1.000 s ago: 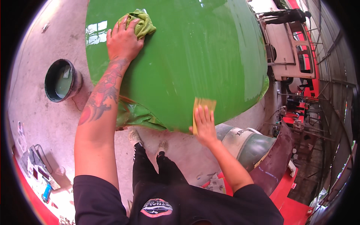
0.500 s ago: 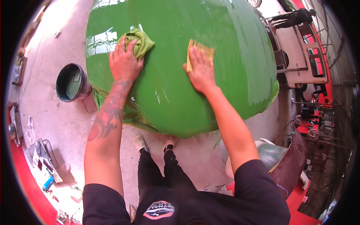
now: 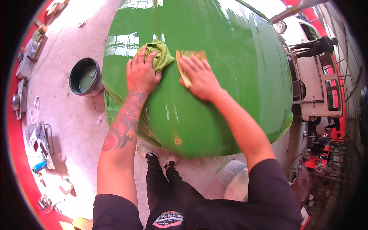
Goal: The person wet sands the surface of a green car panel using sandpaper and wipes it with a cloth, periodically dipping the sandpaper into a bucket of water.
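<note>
A large, wet-looking green curved panel (image 3: 226,119) spreads in front of me. My left hand (image 3: 143,74) rests on it, fingers curled over a crumpled lime-green cloth (image 3: 163,57). Just right of the cloth, my right hand (image 3: 200,78) presses a folded yellowish sheet of sandpaper (image 3: 191,53) against the panel. Its fingers lie nearly straight across the sheet, and some motion blur shows there. A narrow gap separates the sandpaper from the cloth.
A black bucket (image 3: 85,76) holding cloudy liquid stands on the floor left of the panel. Far right is a pale vehicle body (image 3: 312,90) with a dark figure (image 3: 320,46) by it. A rounded grey-green part (image 3: 230,176) sits near my right elbow.
My right hand has slid left across the panel with the sandpaper, closer to the cloth. My left hand stays on the cloth. The whole view has shifted slightly.
</note>
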Demonstrator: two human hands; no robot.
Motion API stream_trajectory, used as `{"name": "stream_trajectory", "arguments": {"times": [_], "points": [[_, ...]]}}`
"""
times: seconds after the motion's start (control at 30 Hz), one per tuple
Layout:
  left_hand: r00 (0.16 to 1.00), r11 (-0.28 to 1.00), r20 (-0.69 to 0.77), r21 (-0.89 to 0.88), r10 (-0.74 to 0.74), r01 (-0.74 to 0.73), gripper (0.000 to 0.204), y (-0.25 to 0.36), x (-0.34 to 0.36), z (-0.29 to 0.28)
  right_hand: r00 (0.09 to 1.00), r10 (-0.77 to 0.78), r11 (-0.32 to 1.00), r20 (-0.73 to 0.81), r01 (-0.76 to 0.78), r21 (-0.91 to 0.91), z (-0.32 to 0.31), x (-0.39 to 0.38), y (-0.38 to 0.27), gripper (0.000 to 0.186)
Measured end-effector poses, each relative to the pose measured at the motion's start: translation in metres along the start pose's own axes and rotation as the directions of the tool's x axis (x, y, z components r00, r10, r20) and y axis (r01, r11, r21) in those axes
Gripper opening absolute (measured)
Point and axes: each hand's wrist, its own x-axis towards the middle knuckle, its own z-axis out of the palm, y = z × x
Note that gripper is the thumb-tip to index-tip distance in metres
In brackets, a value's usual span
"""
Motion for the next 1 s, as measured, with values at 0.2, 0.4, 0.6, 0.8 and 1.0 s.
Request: {"name": "stream_trajectory", "arguments": {"times": [0.2, 0.4, 0.6, 0.8, 1.0], "points": [[1.0, 1.0, -0.004, -0.014, 0.012, -0.013, 0.06, -0.003, 0.0, 0.007, 0.99, 0.123, 0.992, -0.064, -0.125, -0.023, 0.02, 0.044, 0.013, 0.068], [1.0, 1.0, -0.017, 0.005, 0.005, -0.005, 0.059, -0.006, 0.0, 0.003, 0.992, 0.076, 0.996, 0.097, -0.08, 0.041, 0.009, -0.215, -0.05, 0.074], [1.0, 1.0, 0.013, 0.029, -0.008, 0.007, 0.061, -0.01, -0.004, -0.002, 0.989, 0.082, 0.995, 0.12, -0.088, 0.042, 0.004, -0.208, -0.026, 0.072], [0.999, 0.999, -0.012, -0.017, 0.03, -0.03, 0.062, 0.002, 0.003, 0.012, 0.916, 0.398, 0.917, -0.043, -0.399, 0.001, -0.005, 0.002, 0.1, 0.067], [1.0, 1.0, -0.019, -0.005, 0.025, -0.025, 0.061, -0.014, 0.002, 0.008, 0.954, 0.277, 0.959, -0.119, -0.281, -0.022, 0.019, -0.079, 0.039, 0.068]]}}
